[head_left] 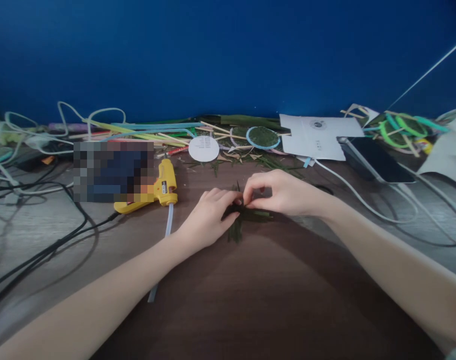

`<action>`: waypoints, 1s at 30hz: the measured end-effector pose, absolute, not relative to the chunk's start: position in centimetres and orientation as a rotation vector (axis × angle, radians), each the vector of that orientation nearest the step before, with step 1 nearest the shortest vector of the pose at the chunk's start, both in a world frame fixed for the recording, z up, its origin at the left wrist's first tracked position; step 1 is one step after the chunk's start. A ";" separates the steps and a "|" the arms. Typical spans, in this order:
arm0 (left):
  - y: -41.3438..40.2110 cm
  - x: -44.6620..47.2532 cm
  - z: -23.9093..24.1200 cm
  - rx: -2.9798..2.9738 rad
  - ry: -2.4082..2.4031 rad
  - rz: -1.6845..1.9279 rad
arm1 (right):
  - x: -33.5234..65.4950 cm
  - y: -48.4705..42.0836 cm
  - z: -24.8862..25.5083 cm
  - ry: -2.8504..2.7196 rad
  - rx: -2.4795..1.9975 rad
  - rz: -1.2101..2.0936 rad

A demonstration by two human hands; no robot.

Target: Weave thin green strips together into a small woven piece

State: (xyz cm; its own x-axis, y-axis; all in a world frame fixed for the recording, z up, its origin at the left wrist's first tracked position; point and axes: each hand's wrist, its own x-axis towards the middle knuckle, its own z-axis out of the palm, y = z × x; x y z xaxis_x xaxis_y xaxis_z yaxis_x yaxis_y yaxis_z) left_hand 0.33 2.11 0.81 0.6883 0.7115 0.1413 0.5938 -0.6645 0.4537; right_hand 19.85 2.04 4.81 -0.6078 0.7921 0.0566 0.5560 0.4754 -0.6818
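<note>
Between my hands, low over the brown table [228,300], is a small bundle of dark green leaf strips [234,231], with strips sticking out upward, to the right and toward me. My left hand [213,215] grips its left side, thumb below and fingers above. From the right, my right hand [267,192] pinches the strips between thumb and forefinger near the middle. The fingertips hide the centre of the bundle. Left of my left hand lies a yellow glue gun [164,185] with a translucent glue stick [170,220] coming out of its back end.
Colored straws, sticks and leaf scraps [273,162] line the blue wall. A white round card [204,148], a light-blue ring [263,137], white paper [318,135] and a phone [378,160] lie behind my hands. Cables [63,240] run at left and right.
</note>
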 end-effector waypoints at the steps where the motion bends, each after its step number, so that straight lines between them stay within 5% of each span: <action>1: 2.1 0.4 0.8 2.525 1.025 0.436 | 19.9 2.0 4.8 -2.371 -1.102 0.844; 30: 1.8 0.3 0.5 2.419 1.035 0.603 | 18.9 3.0 1.8 -2.010 -1.404 0.823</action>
State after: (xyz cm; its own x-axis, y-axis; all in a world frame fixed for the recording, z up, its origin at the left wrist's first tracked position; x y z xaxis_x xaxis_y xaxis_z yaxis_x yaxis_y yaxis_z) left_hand 0.32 1.76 0.49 0.6251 0.7497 0.2173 0.5583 -0.6240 0.5468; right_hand 18.94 3.03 1.78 -0.3050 0.9481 0.0901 0.6124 0.2677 -0.7438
